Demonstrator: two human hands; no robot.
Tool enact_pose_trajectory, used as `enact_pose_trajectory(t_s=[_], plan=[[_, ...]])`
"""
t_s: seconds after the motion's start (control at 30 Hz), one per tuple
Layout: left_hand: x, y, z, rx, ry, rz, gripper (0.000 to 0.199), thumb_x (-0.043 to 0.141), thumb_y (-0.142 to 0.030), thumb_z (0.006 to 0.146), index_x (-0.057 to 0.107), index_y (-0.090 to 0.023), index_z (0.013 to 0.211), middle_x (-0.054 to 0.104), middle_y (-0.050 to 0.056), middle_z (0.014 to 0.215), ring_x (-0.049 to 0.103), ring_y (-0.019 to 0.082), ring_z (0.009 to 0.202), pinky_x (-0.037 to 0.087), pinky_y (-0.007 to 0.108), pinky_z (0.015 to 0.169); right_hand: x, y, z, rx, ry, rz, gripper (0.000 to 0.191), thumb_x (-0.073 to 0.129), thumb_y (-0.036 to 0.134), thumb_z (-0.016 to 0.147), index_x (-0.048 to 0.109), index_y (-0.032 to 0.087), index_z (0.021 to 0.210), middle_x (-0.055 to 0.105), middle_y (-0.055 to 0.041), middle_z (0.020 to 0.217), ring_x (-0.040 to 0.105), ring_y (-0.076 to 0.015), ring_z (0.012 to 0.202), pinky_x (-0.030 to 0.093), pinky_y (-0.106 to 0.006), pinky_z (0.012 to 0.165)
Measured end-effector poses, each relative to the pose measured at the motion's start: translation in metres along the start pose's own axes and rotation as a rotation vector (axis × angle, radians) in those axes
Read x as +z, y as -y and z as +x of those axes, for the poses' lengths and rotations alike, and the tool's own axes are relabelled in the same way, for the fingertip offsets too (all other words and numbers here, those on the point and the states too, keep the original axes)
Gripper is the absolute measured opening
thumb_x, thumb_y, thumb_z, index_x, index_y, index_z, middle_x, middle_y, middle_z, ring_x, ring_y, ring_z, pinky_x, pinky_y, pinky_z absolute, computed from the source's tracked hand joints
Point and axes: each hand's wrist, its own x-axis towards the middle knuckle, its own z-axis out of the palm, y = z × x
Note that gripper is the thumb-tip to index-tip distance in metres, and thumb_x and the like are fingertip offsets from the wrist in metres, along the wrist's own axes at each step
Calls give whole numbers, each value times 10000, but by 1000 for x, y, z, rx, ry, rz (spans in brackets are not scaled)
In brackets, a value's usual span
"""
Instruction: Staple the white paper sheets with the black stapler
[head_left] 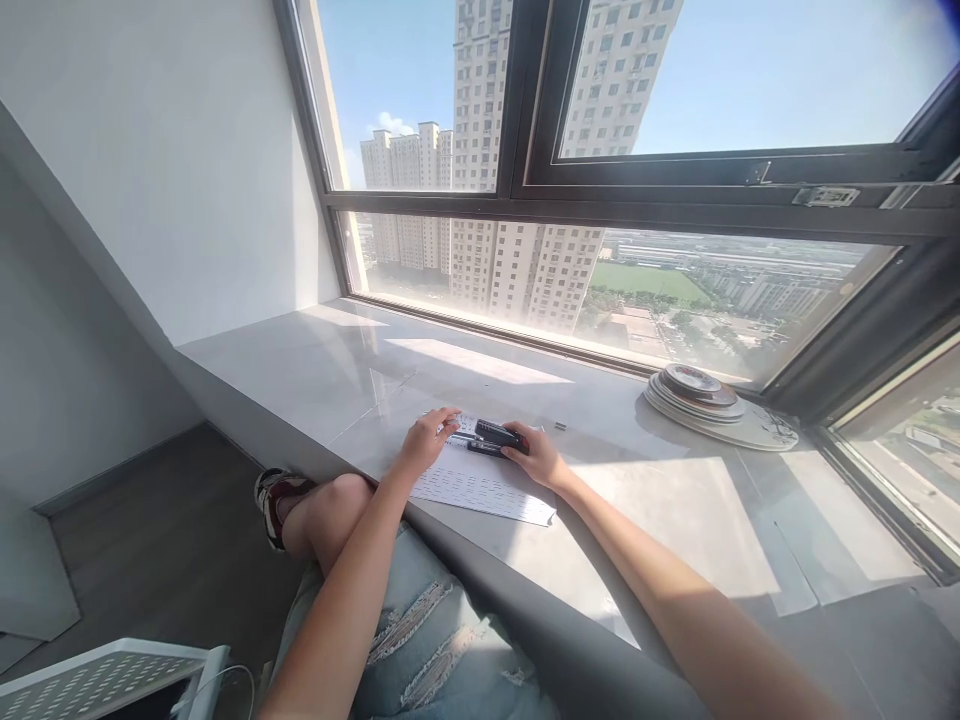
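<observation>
My right hand (537, 456) is closed round the back end of a black stapler (498, 434), whose top is lifted from its base. A thin metal part of the stapler juts out towards my left hand (426, 441). The fingers of that hand are curled together close to the metal part, and what they pinch, if anything, is too small to make out. Beneath both hands lie printed paper sheets (480, 488) on the sill. A small grey strip (560, 426), looking like a row of staples, lies just beyond my right hand.
A stack of plates (694, 392) stands on a larger patterned plate at the right, by the window frame (615, 205). The grey window sill (300, 360) ends at a front edge above my crossed legs. A white perforated rack (120, 680) is at lower left.
</observation>
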Motion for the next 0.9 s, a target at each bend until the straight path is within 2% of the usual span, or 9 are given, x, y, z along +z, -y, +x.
enact_pose_trajectory(t_s=[0.13,0.23,0.33,0.6,0.9], plan=[[4,4,4,30,34,1,221,660,-298,935,713,-250,1144,774,48,1078,687,246,1092,423,422,1084,0,0,0,-7,1,9,342,612,350,883,651,227,1200,752,-33,1002,657,-234,854,495,-350,792],[8,5,7,61,84,-39,188,707,-264,888,753,-258,1070,783,41,1067,705,243,1058,450,400,1058,0,0,0,2,-2,-3,354,611,360,880,645,224,1205,749,-38,996,654,-239,852,494,-356,790],[10,4,8,36,85,-31,168,720,-248,868,777,-271,1024,785,33,1059,706,240,1031,449,394,1057,0,0,0,3,4,-9,357,607,372,881,642,221,1202,747,-42,1004,657,-242,864,496,-360,798],[7,-1,5,-99,126,-21,176,674,-306,891,778,-258,1025,761,44,1089,655,253,1085,469,392,1024,0,0,0,9,37,-1,373,592,414,901,622,216,1215,738,-46,1037,665,-248,905,497,-357,820],[7,-1,5,-109,142,13,162,650,-313,912,770,-263,1010,748,31,1092,647,248,1086,461,403,1045,0,-3,0,5,63,-3,362,588,408,913,635,226,1223,742,-30,1037,670,-252,926,494,-356,836]])
